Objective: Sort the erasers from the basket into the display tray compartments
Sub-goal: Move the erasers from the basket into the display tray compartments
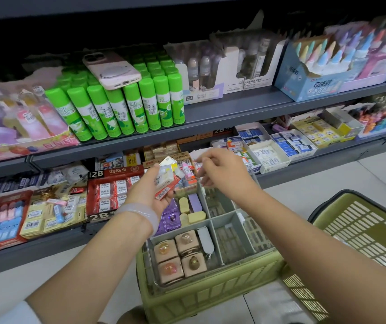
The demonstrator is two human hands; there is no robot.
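My left hand [151,192] grips a bunch of small wrapped erasers [167,177], white and red with barcodes, above the far end of the clear display tray [228,215]. My right hand [220,170] hovers just right of the bunch, fingers curled; whether it pinches anything is unclear. The tray rests on a green basket [201,298]. Its near left compartment holds pink square erasers [179,256] and a grey one [205,238]. The compartment behind has purple and yellow erasers [193,209]. The right compartments show only the basket grid beneath.
A second green basket [365,230] stands at the right on the pale floor. Grey shelves ahead carry boxes of erasers [115,192], green glue sticks [117,108] and a pink phone [112,70] lying on them. More eraser boxes [288,146] fill the shelf at right.
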